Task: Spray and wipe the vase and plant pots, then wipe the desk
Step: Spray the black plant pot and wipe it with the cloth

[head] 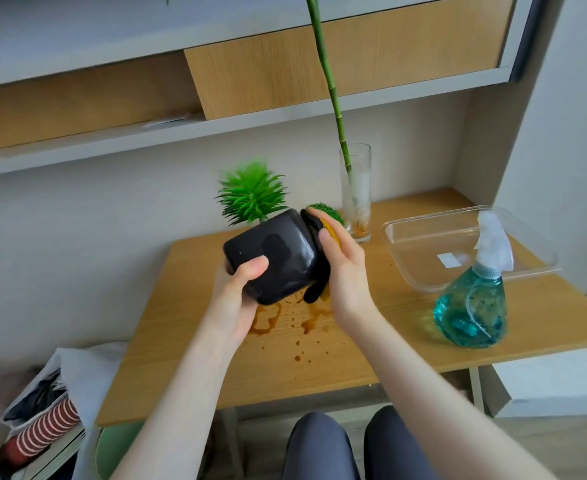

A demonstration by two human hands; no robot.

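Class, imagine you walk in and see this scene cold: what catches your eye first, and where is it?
First, the black pot, tipped on its side in mid-air above the desk: the left hand grips it while the right hand presses a cloth against it. Below lie brown spills, and the blue spray bottle stands at right.

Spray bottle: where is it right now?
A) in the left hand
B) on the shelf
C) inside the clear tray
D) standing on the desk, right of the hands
D: the spray bottle stands on the desk in front of the clear tray, with neither hand touching it.
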